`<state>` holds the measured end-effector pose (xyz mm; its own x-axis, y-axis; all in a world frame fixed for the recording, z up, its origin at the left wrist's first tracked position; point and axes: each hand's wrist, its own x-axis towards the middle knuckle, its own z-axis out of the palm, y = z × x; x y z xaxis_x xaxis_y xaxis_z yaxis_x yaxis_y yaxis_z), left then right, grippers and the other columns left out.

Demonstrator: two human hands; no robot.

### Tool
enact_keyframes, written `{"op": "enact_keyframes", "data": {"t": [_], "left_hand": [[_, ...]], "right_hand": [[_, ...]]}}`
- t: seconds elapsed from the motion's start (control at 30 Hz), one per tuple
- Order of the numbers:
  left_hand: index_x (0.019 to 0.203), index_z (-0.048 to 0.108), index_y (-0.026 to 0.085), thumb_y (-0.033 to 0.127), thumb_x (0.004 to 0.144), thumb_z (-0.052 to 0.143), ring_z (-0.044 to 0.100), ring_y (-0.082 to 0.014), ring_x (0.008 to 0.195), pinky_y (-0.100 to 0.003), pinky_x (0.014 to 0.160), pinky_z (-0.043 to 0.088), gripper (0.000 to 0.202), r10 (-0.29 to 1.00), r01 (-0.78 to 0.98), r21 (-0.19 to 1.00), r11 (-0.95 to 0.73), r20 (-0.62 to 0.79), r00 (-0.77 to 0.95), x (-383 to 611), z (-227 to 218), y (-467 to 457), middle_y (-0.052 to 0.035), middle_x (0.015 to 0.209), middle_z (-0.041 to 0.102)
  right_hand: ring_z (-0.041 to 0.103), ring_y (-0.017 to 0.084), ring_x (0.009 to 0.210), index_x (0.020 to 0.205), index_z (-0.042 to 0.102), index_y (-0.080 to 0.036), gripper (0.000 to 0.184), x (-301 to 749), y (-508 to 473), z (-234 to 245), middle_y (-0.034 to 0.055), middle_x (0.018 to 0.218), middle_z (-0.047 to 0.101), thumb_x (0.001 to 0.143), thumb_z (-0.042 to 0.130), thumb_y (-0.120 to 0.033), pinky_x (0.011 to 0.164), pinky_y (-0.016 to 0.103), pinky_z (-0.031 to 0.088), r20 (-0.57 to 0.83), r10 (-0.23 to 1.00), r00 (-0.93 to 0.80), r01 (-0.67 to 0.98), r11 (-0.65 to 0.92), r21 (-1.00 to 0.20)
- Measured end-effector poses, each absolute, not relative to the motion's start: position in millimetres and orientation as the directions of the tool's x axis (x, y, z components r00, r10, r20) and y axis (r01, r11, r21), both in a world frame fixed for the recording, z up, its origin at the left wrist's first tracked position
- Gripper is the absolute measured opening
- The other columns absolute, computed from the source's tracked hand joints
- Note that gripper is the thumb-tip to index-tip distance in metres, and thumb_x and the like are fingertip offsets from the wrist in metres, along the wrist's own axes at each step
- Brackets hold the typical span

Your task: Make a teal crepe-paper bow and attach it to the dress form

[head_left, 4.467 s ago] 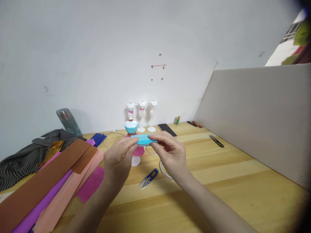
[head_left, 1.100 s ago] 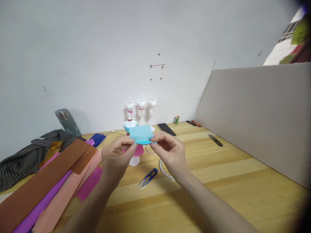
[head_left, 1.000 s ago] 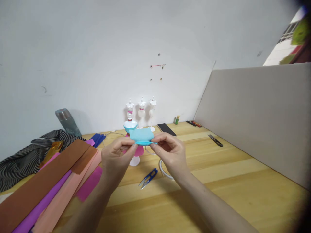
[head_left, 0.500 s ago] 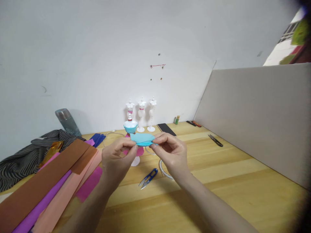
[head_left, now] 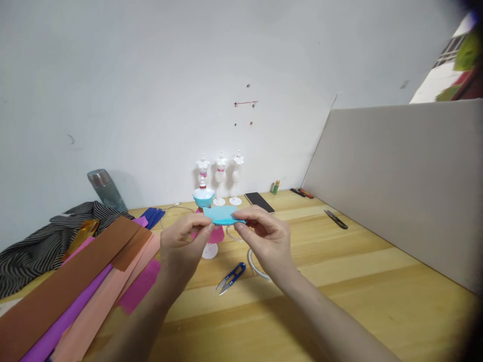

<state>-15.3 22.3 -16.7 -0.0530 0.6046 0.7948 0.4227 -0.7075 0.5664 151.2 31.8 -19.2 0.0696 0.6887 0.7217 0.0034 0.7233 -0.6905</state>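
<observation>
i see my left hand (head_left: 183, 246) and right hand (head_left: 264, 236) raised above the wooden table (head_left: 339, 281), both pinched shut on a small light blue paper piece (head_left: 222, 214); the left grips its left end, the right its right end; the piece lies nearly flat between the fingertips, just in front of a little dress form (head_left: 204, 196) with a blue top and pink skirt; blue thread snips (head_left: 231, 277) lie on the table below the hands; long coloured paper sheets (head_left: 75, 281) spread to the left; three white dress forms (head_left: 221, 173) stand by the wall, a phone (head_left: 259, 202) beside them.
</observation>
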Motion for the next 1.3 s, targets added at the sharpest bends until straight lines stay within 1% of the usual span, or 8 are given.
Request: {"op": "enact_keyframes", "data": {"t": [0.23,0.4,0.6,0.7,0.8,0.97,1.1,1.3], "left_hand": [[0.088,0.075,0.022,0.013,0.081,0.063,0.070,-0.0166,0.079,-0.027,0.072,0.057,0.017,0.460,0.532,0.384,-0.754,0.888,0.011,-15.1,-15.1,24.3,-0.0027,0.085,0.076],[0.087,0.073,0.021,0.011,0.083,0.060,0.069,-0.0160,0.082,-0.027,0.076,0.056,0.017,0.415,0.603,0.315,-0.733,0.910,0.028,-13.6,-16.7,24.8,-0.0037,0.085,0.074],[0.083,0.069,0.018,0.010,0.084,0.056,0.067,-0.0144,0.078,-0.025,0.072,0.054,0.015,0.388,0.655,0.256,-0.711,0.920,0.062,-9.5,-13.6,23.1,-0.0045,0.081,0.071],[0.080,0.067,0.019,0.011,0.084,0.056,0.066,-0.0144,0.075,-0.025,0.071,0.054,0.014,0.430,0.649,0.313,-0.693,0.903,0.023,-8.4,-15.2,23.0,-0.0028,0.078,0.071],[0.079,0.066,0.020,0.015,0.081,0.060,0.067,-0.0148,0.072,-0.025,0.069,0.054,0.008,0.545,0.593,0.481,-0.646,0.834,-0.082,-8.5,-20.8,24.6,-0.0012,0.076,0.071],[0.080,0.068,0.018,0.017,0.076,0.066,0.070,-0.0147,0.071,-0.023,0.068,0.057,0.004,0.697,0.283,0.711,-0.643,0.697,-0.168,-7.7,-23.4,25.4,-0.0025,0.079,0.073],[0.074,0.069,0.017,0.014,0.072,0.069,0.069,-0.0127,0.069,-0.019,0.066,0.057,0.004,0.722,0.169,0.746,-0.644,0.666,-0.189,-5.6,-17.1,21.0,-0.0011,0.075,0.073],[0.074,0.071,0.019,0.013,0.073,0.069,0.068,-0.0115,0.067,-0.019,0.064,0.055,0.006,0.707,0.205,0.730,-0.652,0.683,-0.182,-6.4,-18.4,17.3,0.0004,0.074,0.072]], "right_hand": [[0.061,0.018,0.077,0.094,0.073,-0.025,0.020,152.6,34.3,-24.2,0.0042,0.086,0.069,0.081,0.062,-0.013,0.064,0.032,0.051,0.762,0.647,0.030,0.086,0.758,-0.646],[0.062,0.018,0.077,0.091,0.072,-0.025,0.018,151.4,34.4,-24.4,0.0039,0.084,0.069,0.083,0.060,-0.014,0.066,0.033,0.051,0.785,0.619,0.031,0.155,0.773,-0.616],[0.061,0.017,0.076,0.089,0.069,-0.023,0.018,150.9,34.1,-24.6,0.0033,0.084,0.067,0.084,0.057,-0.011,0.066,0.032,0.049,0.792,0.610,0.010,0.205,0.774,-0.599],[0.060,0.017,0.074,0.085,0.068,-0.022,0.014,150.6,34.7,-26.5,0.0031,0.081,0.067,0.083,0.058,-0.013,0.065,0.031,0.049,0.768,0.640,0.023,0.217,0.746,-0.629],[0.060,0.016,0.070,0.084,0.067,-0.021,0.008,149.9,36.4,-29.1,0.0022,0.079,0.067,0.081,0.061,-0.017,0.063,0.030,0.050,0.706,0.706,0.055,0.153,0.692,-0.705],[0.061,0.015,0.065,0.077,0.066,-0.020,0.003,149.0,35.0,-24.9,0.0017,0.074,0.067,0.074,0.066,-0.019,0.059,0.028,0.050,0.595,0.801,0.066,-0.058,0.598,-0.799],[0.061,0.014,0.065,0.071,0.065,-0.019,0.004,149.1,30.7,-18.1,0.0023,0.073,0.066,0.070,0.068,-0.018,0.057,0.027,0.049,0.572,0.818,0.062,-0.119,0.575,-0.810],[0.057,0.014,0.062,0.066,0.064,-0.019,0.005,149.9,28.5,-16.3,0.0008,0.066,0.062,0.068,0.067,-0.015,0.055,0.027,0.047,0.610,0.789,0.070,-0.124,0.614,-0.779]]}}
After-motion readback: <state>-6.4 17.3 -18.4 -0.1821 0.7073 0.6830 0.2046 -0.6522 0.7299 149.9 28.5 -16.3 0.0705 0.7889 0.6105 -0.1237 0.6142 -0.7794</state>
